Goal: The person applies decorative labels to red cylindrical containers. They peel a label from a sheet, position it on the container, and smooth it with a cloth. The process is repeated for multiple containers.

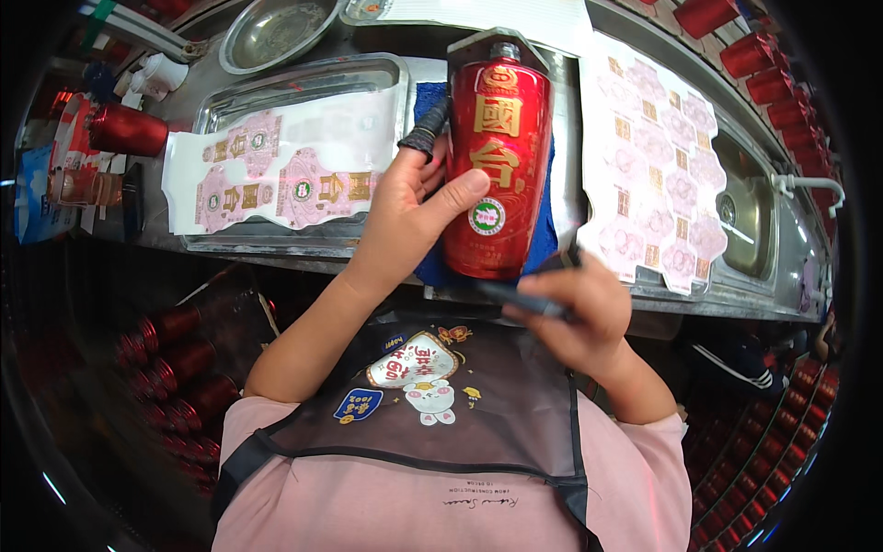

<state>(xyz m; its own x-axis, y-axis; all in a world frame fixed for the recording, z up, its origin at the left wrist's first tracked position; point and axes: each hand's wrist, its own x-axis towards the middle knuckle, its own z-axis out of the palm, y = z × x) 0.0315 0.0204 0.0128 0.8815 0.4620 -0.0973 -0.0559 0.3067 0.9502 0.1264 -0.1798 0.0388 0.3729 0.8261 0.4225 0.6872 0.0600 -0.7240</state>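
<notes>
A glossy red bottle (502, 228) with gold characters and a round green-and-white emblem lies neck away from me on a blue cloth (429, 268). My left hand (405, 207) grips its left side, thumb across the front; a black cover wraps a fingertip. Just below the bottle's base, my right hand (590, 310) holds a flat dark tool (514, 295), perhaps a scraper. Motion blurs that hand and tool, and I cannot tell whether the tool touches the bottle. An angular, dark-rimmed support (476, 43) shows behind the bottle's neck.
Left, a printed decal sheet (259, 186) lies over a metal tray (303, 76). A larger decal sheet (652, 138) lies right, beside a sink basin (748, 200). A metal bowl (276, 31) stands at the back. Another red bottle (130, 130) lies far left. Several more fill racks below.
</notes>
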